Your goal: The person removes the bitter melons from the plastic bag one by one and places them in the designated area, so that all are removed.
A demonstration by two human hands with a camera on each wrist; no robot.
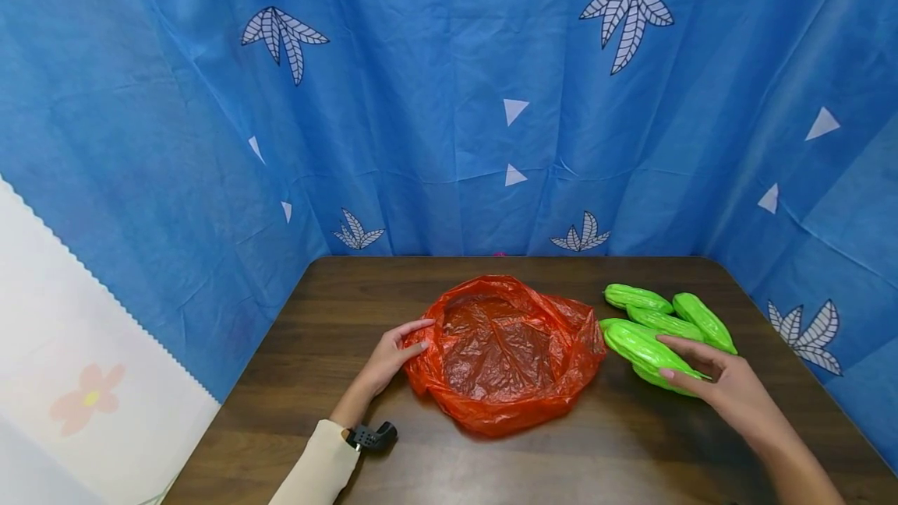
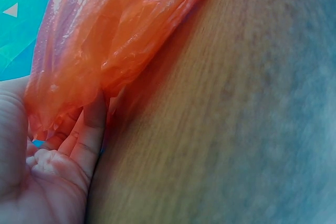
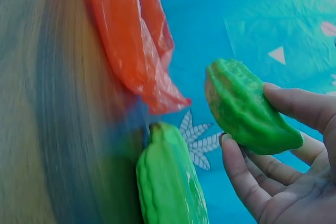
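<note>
A red plastic bag (image 1: 491, 415) lies spread on the table with its mouth rolled wide and facing up. At its left rim my left hand (image 1: 389, 357) holds the film between thumb and fingers; the left wrist view shows fingertips partly covered by the bag (image 2: 79, 40). To the right of the bag, my right hand (image 1: 726, 376) grips a bright green, ridged bitter melon (image 3: 247, 114), thumb on one side and fingers on the other. Another bitter melon (image 3: 170, 182) lies below the held one. Several more, such as this bitter melon (image 1: 701, 319), lie just behind.
Dark wood table (image 1: 337, 294) under everything, with rounded far corners. A blue patterned curtain (image 1: 435, 115) hangs close behind and to both sides. Pale cloth (image 1: 84, 349) with a flower print is at the left. A black wrist device (image 1: 372, 436) sits on the left wrist.
</note>
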